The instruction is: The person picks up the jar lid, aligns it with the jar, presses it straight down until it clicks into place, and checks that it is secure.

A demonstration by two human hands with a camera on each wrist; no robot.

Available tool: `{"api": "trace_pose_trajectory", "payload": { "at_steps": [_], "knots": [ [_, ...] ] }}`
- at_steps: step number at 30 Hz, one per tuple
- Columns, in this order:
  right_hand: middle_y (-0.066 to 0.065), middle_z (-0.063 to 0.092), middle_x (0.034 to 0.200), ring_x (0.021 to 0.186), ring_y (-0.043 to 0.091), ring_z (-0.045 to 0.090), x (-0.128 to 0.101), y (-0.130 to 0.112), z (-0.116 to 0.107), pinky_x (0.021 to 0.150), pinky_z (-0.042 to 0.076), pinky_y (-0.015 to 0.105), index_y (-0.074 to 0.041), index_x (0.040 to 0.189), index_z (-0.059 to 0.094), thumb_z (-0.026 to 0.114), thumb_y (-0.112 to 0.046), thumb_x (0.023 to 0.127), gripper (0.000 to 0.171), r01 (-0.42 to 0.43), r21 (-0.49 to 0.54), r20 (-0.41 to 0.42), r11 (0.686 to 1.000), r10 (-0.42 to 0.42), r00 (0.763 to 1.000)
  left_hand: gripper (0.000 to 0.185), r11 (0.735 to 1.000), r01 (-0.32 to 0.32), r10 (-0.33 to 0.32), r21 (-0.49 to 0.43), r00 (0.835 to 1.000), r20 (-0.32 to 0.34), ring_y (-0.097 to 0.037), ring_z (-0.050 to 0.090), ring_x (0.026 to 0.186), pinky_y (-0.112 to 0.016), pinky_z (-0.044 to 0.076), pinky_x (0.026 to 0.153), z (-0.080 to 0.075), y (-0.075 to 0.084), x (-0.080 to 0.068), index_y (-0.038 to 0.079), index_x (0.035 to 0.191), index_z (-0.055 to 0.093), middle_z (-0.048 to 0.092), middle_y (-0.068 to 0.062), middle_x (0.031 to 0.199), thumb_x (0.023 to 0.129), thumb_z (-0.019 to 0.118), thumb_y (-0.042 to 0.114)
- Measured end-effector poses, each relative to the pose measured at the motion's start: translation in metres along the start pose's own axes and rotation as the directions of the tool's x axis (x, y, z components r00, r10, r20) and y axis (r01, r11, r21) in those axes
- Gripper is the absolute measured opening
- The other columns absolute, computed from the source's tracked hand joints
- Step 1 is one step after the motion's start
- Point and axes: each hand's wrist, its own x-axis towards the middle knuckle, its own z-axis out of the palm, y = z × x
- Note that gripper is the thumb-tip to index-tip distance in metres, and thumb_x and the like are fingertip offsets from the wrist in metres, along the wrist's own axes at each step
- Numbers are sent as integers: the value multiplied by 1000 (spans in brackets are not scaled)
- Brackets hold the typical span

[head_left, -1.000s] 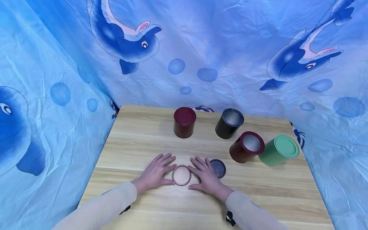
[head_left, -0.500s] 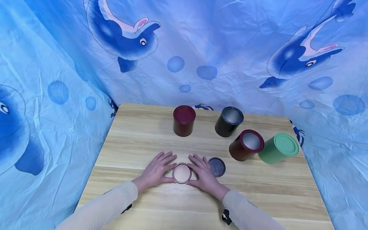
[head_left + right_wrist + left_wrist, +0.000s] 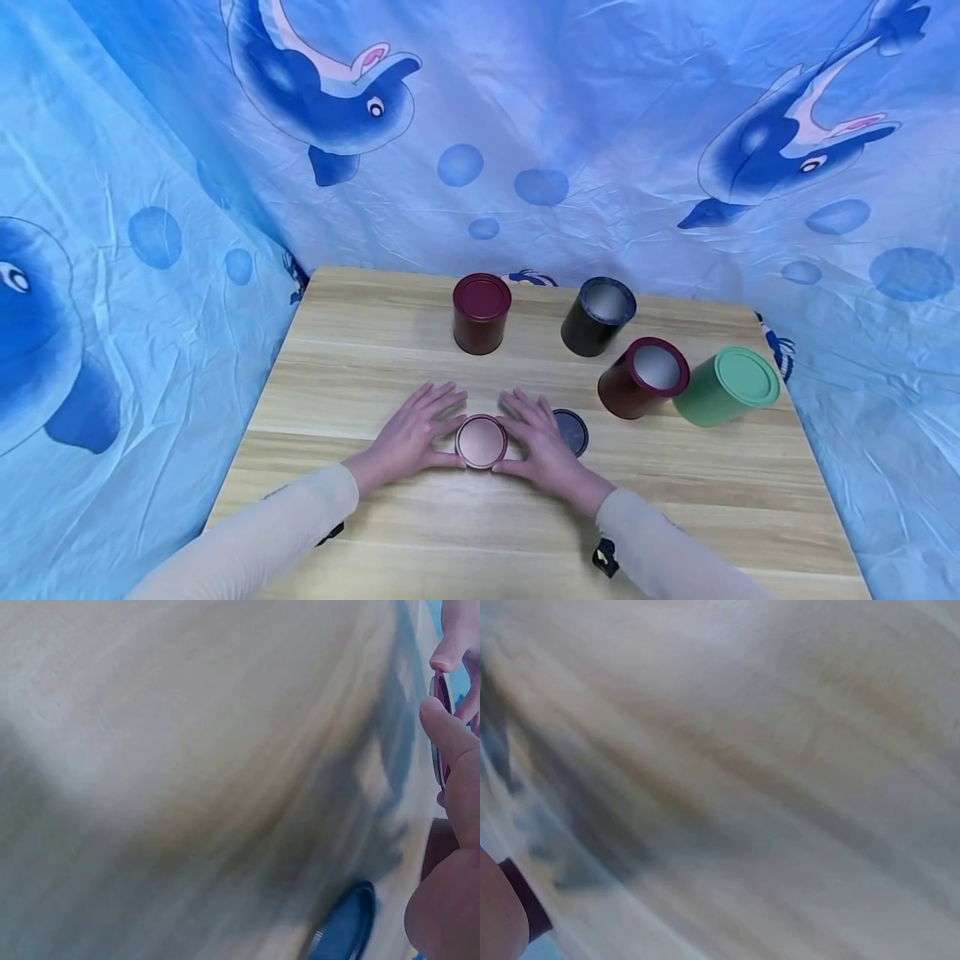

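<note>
Both hands grip a round maroon lid [image 3: 481, 442] between them near the front of the wooden table [image 3: 360, 350]: left hand [image 3: 408, 437] pinching its left edge, right hand [image 3: 542, 448] its right edge, fingers spread. A dark blue lid [image 3: 573, 431] lies flat just beside the right hand.

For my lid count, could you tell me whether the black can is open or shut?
Open: the black can shows its pale inside, no lid.

wooden table [image 3: 360, 367], four tins, two lids
</note>
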Motion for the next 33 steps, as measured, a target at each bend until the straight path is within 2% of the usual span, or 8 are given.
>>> {"api": "trace_pose_trajectory", "payload": {
  "at_steps": [9, 14, 18, 23, 33],
  "knots": [
    [19, 45, 165, 157, 44, 32, 10, -6, -29, 124, 16, 76, -1, 137, 71, 99, -37, 74, 78, -1, 7, -11, 1000, 1, 1000, 71, 999, -32, 33, 38, 999, -29, -39, 47, 150, -64, 35, 122, -22, -1, 20, 15, 125, 81, 60, -13, 155, 79, 83, 69],
    [15, 44, 167, 160, 40, 29, 16, -8, -43, 127, 11, 72, -3, 140, 70, 99, -35, 76, 76, -26, 14, 7, 1000, 26, 1000, 69, 999, -18, 19, 51, 1000, -18, -37, 45, 152, -61, 32, 125, -32, -1, 30, 16, 126, 81, 59, -11, 156, 80, 84, 67],
    [15, 43, 168, 160, 39, 29, 19, -9, -54, 128, 9, 71, -6, 138, 72, 99, -34, 76, 73, -39, 19, -1, 999, 39, 999, 68, 1000, -3, 3, 28, 1000, -6, -36, 43, 154, -60, 29, 127, -42, 0, 41, 16, 127, 81, 58, -10, 157, 80, 85, 65],
    [16, 43, 167, 158, 45, 30, 20, -6, -71, 124, 12, 76, -5, 136, 73, 99, -33, 76, 71, -32, 27, -29, 999, 33, 999, 67, 1000, -15, 15, 20, 1000, -4, -36, 42, 154, -58, 27, 128, -53, 3, 61, 17, 127, 81, 58, -10, 157, 79, 87, 64],
    [19, 43, 167, 158, 45, 29, 19, 1, -114, 123, 14, 78, -6, 135, 74, 99, -29, 76, 69, -37, -17, -61, 999, 36, 997, 66, 997, -77, 76, 16, 997, 19, -35, 43, 154, -59, 31, 127, -71, 10, 108, 16, 127, 81, 58, -11, 157, 80, 87, 63]
  ]
}}
